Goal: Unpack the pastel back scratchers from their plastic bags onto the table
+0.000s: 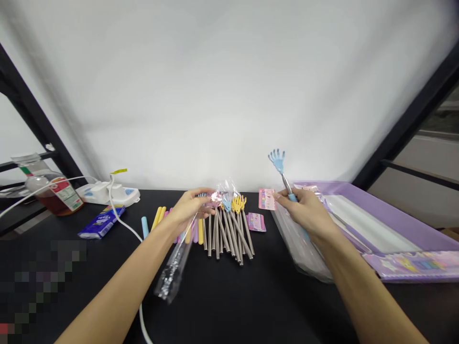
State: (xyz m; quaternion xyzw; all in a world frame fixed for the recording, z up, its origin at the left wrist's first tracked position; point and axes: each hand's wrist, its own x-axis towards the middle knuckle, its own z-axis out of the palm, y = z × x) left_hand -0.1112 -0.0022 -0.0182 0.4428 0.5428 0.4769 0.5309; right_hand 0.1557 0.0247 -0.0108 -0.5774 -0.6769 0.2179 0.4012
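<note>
Blue plastic claw on a silver telescopic rod, the back scratcher (283,179) stands nearly upright in your right hand (306,215), fingers clenched round its lower shaft, claw pointing far. Your left hand (188,210) pinches a clear cellophane sleeve (179,258) whose long axis runs near-left along the black desk (251,301), its mouth just left of the scratcher, beside the pile of steel-rod scratchers (229,231).

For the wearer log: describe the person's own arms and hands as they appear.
Both arms are bare from the frame's lower edge to the fingers: no sleeves, gloves, watch, bracelets or rings visible. The left hand and right hand end slim forearms. Fingernails look short and unpainted, though small in the picture.
</note>
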